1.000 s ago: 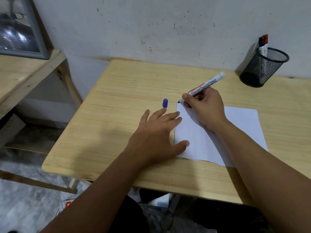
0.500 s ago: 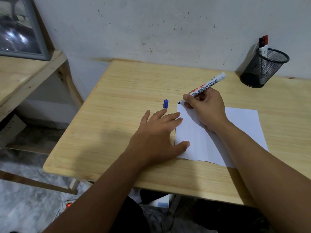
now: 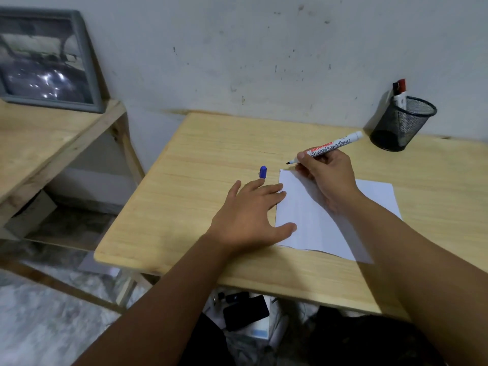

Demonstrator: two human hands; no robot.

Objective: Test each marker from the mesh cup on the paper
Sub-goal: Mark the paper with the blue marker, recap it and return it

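A grey-framed picture (image 3: 45, 62) leans against the wall on a pale wooden side shelf (image 3: 47, 143) at far left. Right of it stands the light wood-grain counter (image 3: 211, 143). A small blue marker cap (image 3: 263, 171) stands upright on the counter, just beyond the left hand's fingertips and apart from the paper's far left corner. The left hand (image 3: 248, 217) lies palm down, fingers spread flat and gripping nothing; its thumb and the tips of two fingers overlap the left edge of the white sheet of paper (image 3: 317, 228). A short dark mark sits at the paper's far left corner. The right hand (image 3: 326, 178) rests over the far part of the sheet, fingers closed around the white Snowman board marker (image 3: 330, 147). The marker is uncapped and tilted, its dark tip pointing left and raised just past the paper's far edge, above bare counter; the tip does not touch the sheet. At far right, near the wall, a black wire-mesh cup (image 3: 404, 125) stands on the counter, well apart from the paper. It holds a white marker with a red cap (image 3: 399, 92) that leans against its left rim.
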